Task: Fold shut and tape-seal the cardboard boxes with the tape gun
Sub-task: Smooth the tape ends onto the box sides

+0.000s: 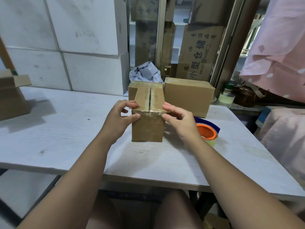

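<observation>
A small brown cardboard box [148, 128] stands on the white table [66, 138], its top flaps folded shut with clear tape along the seam. My left hand [123, 115] pinches the box's near left top corner between thumb and fingers. My right hand [177, 119] pinches the near right top corner, where a loose end of tape hangs over the edge. The tape gun [208, 131], with an orange core and dark blue guard, lies on the table just right of the box, partly hidden behind my right wrist.
Two closed brown boxes [188, 95] stand behind the held box. An open carton [11, 95] sits at the far left. White boxes are stacked at the back left. A crumpled grey bag [145, 73], tape rolls and jars [227, 96] lie at the back right.
</observation>
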`<move>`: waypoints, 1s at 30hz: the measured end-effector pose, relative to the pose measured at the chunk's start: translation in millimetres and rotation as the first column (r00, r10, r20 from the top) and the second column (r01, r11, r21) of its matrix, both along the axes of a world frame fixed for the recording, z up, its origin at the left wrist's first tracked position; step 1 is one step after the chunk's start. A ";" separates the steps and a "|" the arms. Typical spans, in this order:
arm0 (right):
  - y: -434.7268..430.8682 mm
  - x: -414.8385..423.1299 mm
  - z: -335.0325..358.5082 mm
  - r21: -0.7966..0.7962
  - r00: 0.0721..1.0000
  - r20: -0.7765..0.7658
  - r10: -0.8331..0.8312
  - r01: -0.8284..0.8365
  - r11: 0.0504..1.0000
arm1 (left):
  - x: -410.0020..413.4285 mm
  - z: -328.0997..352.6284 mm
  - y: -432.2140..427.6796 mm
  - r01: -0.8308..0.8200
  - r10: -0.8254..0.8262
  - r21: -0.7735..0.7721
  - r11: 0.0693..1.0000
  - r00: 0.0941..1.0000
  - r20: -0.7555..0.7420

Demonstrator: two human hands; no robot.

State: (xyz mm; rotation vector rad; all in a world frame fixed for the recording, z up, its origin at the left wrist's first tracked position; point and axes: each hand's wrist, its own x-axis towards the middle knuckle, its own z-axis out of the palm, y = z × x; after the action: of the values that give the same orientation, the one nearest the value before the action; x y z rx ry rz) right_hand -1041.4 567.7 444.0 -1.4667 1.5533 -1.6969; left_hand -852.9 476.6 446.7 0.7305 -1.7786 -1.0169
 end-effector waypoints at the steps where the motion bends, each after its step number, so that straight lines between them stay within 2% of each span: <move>1: -0.2 -0.4 -0.5 0.002 1.000 0.025 0.014 -0.014 1.000 | 0.4 0.1 -1.1 0.015 -0.014 -0.009 1.000 1.000 0.012; 5: -2.7 0.2 -4.0 -0.028 0.999 0.051 0.019 -0.017 0.999 | -0.2 -2.8 -2.4 0.111 -0.109 -0.053 0.992 0.993 0.033; 10: -6.5 4.4 -8.5 -0.079 0.999 0.034 -0.037 0.040 0.996 | -5.3 -10.4 3.2 0.053 -0.050 -0.131 0.990 0.998 0.029; 14: -4.1 5.8 -10.1 -0.092 0.993 -0.078 -0.087 0.080 0.993 | -3.1 -10.7 0.2 0.074 -0.072 -0.096 0.993 0.997 0.025; 18: -0.1 3.5 -10.9 -0.080 0.989 -0.133 -0.061 0.051 0.996 | -2.8 -8.8 4.4 0.169 -0.169 -0.034 0.985 0.986 -0.013; 22: 2.8 3.1 -16.1 -0.032 0.991 -0.135 -0.024 0.020 0.999 | -3.6 -7.7 8.0 0.182 -0.182 0.013 0.983 0.983 0.000; 25: 2.8 4.1 -17.5 -0.010 0.980 -0.198 -0.007 0.005 1.000 | -2.9 -4.2 8.7 0.184 -0.182 0.047 0.982 0.983 -0.032; 28: -0.3 10.1 -14.6 -0.051 0.998 -0.058 -0.021 0.018 0.999 | -7.6 -0.3 11.1 0.092 -0.090 0.033 0.995 0.995 -0.051; 30: -6.0 12.6 -13.2 -0.088 0.995 0.003 -0.104 0.103 0.991 | -11.3 2.0 9.6 0.027 -0.023 0.045 0.999 0.997 -0.070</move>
State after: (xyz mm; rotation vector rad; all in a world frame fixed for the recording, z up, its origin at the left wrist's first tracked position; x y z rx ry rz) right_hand -1028.9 561.6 430.8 -1.4526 1.5994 -1.8451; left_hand -864.2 486.2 448.8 0.6944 -1.7129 -1.0906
